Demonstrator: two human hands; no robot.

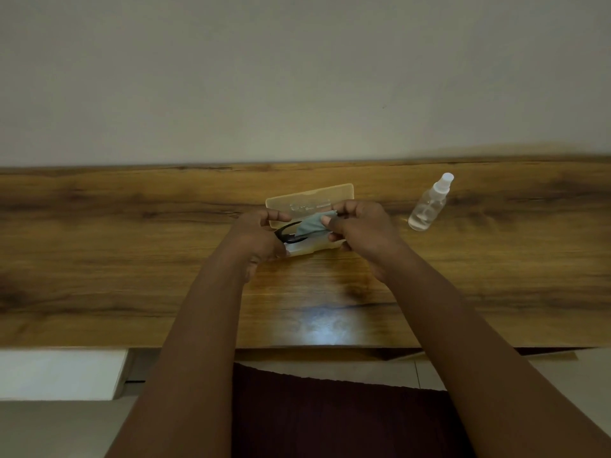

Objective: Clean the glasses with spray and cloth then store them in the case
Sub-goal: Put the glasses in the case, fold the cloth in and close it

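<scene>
Black-framed glasses point(287, 233) are held just above an open, pale yellow translucent case point(310, 197) on the wooden table point(132, 259). My left hand point(256, 238) grips the glasses at their left end. A grey-blue cloth point(312, 224) is wrapped over the right lens, and my right hand point(358, 231) pinches it between thumb and fingers. The case's lid stands up behind my hands; its base is mostly hidden by them. A clear spray bottle point(428, 204) with a white cap stands to the right of the case, apart from both hands.
A plain wall point(297, 77) rises right behind the table's far edge. The table's near edge runs across the lower part of the view, with a dark red cloth point(330, 414) below it and a white object point(59, 375) at lower left.
</scene>
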